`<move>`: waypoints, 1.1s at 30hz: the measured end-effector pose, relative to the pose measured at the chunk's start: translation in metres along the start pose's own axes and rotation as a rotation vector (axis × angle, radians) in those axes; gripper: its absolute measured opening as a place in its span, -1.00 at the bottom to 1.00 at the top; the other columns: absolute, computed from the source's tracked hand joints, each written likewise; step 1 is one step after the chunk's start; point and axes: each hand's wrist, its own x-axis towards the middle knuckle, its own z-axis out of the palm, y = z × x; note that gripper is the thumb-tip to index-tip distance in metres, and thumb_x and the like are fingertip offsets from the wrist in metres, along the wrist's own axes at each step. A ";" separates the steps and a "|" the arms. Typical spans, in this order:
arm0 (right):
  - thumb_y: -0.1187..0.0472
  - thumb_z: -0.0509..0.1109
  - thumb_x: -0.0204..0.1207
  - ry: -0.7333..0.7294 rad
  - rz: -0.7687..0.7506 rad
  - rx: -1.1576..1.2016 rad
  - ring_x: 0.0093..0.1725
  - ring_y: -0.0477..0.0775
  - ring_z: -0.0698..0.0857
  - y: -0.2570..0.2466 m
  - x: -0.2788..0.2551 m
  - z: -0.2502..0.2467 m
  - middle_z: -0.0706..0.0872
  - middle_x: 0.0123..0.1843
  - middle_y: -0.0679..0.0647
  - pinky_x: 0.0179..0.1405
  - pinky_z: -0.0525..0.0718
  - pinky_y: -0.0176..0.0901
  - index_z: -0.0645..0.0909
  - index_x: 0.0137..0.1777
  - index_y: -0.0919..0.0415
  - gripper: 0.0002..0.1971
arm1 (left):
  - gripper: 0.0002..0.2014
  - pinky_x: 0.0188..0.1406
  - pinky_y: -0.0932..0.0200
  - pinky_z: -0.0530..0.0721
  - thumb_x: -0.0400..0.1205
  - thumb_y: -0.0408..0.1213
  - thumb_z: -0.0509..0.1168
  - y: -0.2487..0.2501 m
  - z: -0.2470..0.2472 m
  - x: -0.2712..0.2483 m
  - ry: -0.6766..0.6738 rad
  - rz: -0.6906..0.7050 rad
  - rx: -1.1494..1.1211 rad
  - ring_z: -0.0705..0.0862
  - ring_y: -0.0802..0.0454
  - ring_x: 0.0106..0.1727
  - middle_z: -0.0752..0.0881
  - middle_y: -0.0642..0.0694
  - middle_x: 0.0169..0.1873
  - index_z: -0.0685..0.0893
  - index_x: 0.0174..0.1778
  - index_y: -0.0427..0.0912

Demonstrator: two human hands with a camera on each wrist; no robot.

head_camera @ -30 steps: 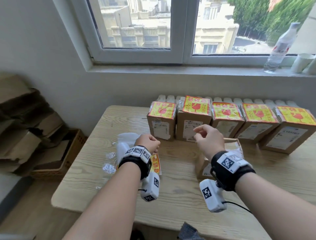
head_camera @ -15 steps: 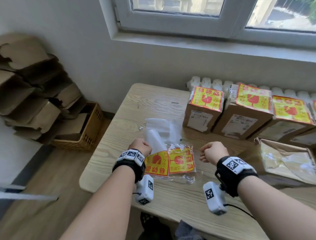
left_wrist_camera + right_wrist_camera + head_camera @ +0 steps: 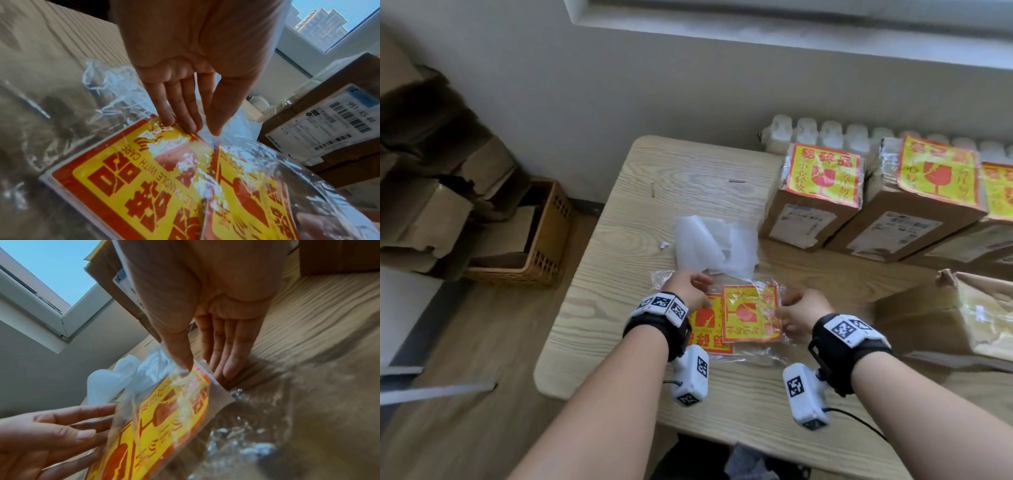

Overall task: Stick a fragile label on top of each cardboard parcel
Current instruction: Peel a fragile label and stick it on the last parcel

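Observation:
A clear plastic pack of red-and-yellow fragile labels (image 3: pixel 750 313) lies on the wooden table (image 3: pixel 688 178) in front of me. Two label sheets show through it, side by side (image 3: pixel 133 170). My left hand (image 3: pixel 697 291) rests its straight fingertips (image 3: pixel 174 121) on the far corner of the left sheet. My right hand (image 3: pixel 786 313) pinches the pack's right edge (image 3: pixel 185 394), thumb on top and fingers (image 3: pixel 228 368) underneath, lifting that side a little. Labelled cardboard parcels (image 3: pixel 822 192) stand in a row at the back right. A brown parcel (image 3: pixel 928 308) with no label showing sits at my right.
Crumpled white backing sheets (image 3: pixel 709 246) lie just beyond the pack. A radiator (image 3: pixel 825 133) runs behind the parcels under the window sill. On the floor at the left are a wicker basket (image 3: pixel 544 240) and flattened cardboard boxes (image 3: pixel 431 205).
My view has dropped from the window to the table's near left. Both hands came down onto the label pack; the right hand left the parcel row and took the pack's right edge.

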 end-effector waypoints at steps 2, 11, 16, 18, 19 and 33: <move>0.31 0.61 0.33 -0.012 0.011 0.002 -0.53 0.11 0.59 -0.003 0.000 0.005 0.65 -0.57 0.11 -0.42 0.64 -0.03 0.56 -0.34 0.25 -0.76 | -0.57 0.25 0.03 0.66 0.37 -0.58 0.52 0.001 0.000 0.004 -0.010 0.005 0.001 0.72 -0.02 0.14 0.77 -0.09 0.09 0.72 0.09 -0.11; 0.49 0.32 0.36 0.005 -0.004 -0.129 -0.50 0.08 0.56 -0.007 0.001 0.009 0.63 -0.51 0.09 -0.50 0.49 -0.19 0.55 -0.48 0.17 -0.73 | -0.61 0.24 0.07 0.65 0.37 -0.52 0.54 0.001 0.003 0.009 -0.015 0.001 0.012 0.72 0.01 0.13 0.78 -0.05 0.07 0.73 0.04 -0.08; 0.40 0.30 0.41 0.055 0.009 -0.005 -0.43 0.19 0.63 -0.003 0.010 0.010 0.64 -0.55 0.13 -0.22 0.72 0.14 0.57 -0.45 0.18 -0.77 | -0.61 0.21 0.12 0.63 0.37 -0.47 0.56 0.000 0.004 0.010 -0.010 -0.008 0.037 0.72 0.04 0.12 0.78 -0.01 0.05 0.74 0.08 -0.06; 0.38 0.35 0.41 0.054 0.010 0.049 -0.48 0.16 0.60 -0.002 0.010 0.011 0.63 -0.55 0.14 -0.32 0.64 0.06 0.59 -0.38 0.19 -0.83 | -0.60 0.15 0.18 0.61 0.38 -0.46 0.56 0.001 0.004 0.010 -0.009 -0.011 0.043 0.71 0.03 0.10 0.77 -0.03 0.03 0.75 0.11 -0.10; 0.39 0.34 0.41 0.050 0.012 0.066 -0.49 0.15 0.59 -0.003 0.009 0.011 0.63 -0.55 0.13 -0.37 0.61 -0.01 0.59 -0.36 0.19 -0.84 | -0.60 0.12 0.20 0.59 0.39 -0.46 0.56 0.002 0.004 0.010 -0.009 -0.011 0.041 0.71 0.03 0.09 0.77 -0.03 0.02 0.74 0.12 -0.11; 0.18 0.37 0.55 -0.241 0.107 0.251 -0.53 0.02 0.41 -0.018 0.004 0.010 0.57 -0.38 0.15 -0.57 0.34 -0.29 0.59 -0.13 0.29 -0.85 | -0.69 0.17 0.17 0.58 0.46 -0.43 0.51 -0.001 0.005 0.014 0.003 -0.004 0.044 0.70 0.01 0.16 0.77 -0.04 0.09 0.76 0.07 -0.06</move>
